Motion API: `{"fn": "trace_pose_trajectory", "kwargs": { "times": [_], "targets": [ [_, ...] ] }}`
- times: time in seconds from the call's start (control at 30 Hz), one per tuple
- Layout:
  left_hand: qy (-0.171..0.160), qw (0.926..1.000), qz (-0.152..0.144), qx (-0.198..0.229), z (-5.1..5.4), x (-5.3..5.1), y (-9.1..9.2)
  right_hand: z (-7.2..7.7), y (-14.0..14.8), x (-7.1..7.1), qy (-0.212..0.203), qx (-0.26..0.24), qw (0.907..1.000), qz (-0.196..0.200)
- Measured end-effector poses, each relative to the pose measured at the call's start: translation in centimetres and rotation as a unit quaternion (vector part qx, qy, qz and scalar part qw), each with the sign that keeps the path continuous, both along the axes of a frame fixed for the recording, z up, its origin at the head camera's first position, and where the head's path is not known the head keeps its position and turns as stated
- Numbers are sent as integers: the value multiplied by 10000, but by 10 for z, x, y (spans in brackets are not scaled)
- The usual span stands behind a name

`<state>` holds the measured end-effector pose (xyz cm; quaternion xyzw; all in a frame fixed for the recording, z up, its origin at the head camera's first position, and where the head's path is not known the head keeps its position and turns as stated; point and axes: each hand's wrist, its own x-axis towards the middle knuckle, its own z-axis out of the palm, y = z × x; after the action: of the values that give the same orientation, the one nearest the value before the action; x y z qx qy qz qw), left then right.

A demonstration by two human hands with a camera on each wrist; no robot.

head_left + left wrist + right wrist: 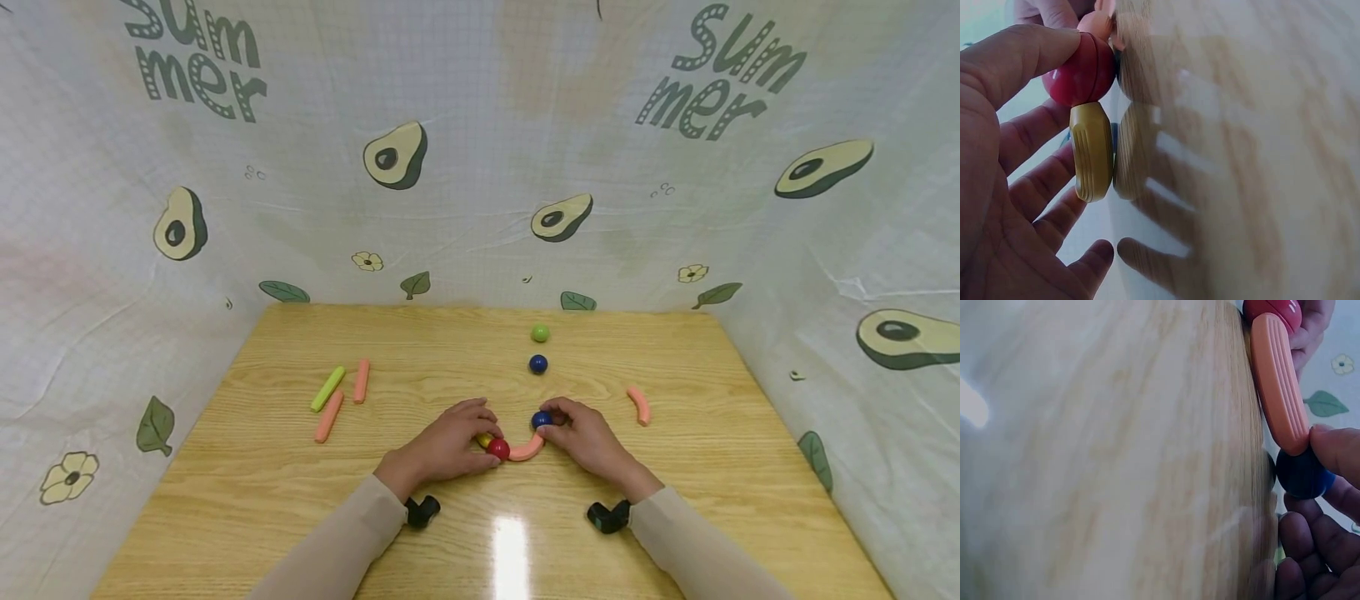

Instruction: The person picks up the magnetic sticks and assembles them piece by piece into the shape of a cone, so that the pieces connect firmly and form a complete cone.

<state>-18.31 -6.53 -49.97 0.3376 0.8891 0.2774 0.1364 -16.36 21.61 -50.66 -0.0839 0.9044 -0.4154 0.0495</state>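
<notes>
The curved row lies mid-table (442, 342), well in from the left and right edges: a yellow bar (1092, 153), a red ball (498, 451), a curved pink bar (528, 452) and a blue ball (541, 420), touching end to end. The left hand (450, 442) pinches the red ball; the right hand (588, 437) pinches the blue one. An uneven pull or twist could part the row at either ball (whether the pieces are joined or merely touching, I cannot tell). The yellow bar, near the left fingers, could get knocked askew. Toward the far edge, a second blue ball (538, 364) and a green ball (540, 333) could roll if bumped. No container is in view; three straight bars (328, 417) lie loose toward the left edge.
</notes>
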Motion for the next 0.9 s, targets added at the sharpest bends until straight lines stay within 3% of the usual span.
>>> {"fn": "trace_pose_trajectory", "kwargs": {
  "times": [0.4, 0.6, 0.9],
  "targets": [
    [88, 10000, -20, -14, 0, 0, 3, -2, 3, 2, 97, 42, 9997, 205],
    [439, 9987, -175, -175, -3, 2, 19, 0, 7, 3, 68, 66, 9989, 451],
    [1086, 9931, -216, -377, 2, 6, 33, -4, 6, 4, 159, 42, 9991, 403]
  ]
}}
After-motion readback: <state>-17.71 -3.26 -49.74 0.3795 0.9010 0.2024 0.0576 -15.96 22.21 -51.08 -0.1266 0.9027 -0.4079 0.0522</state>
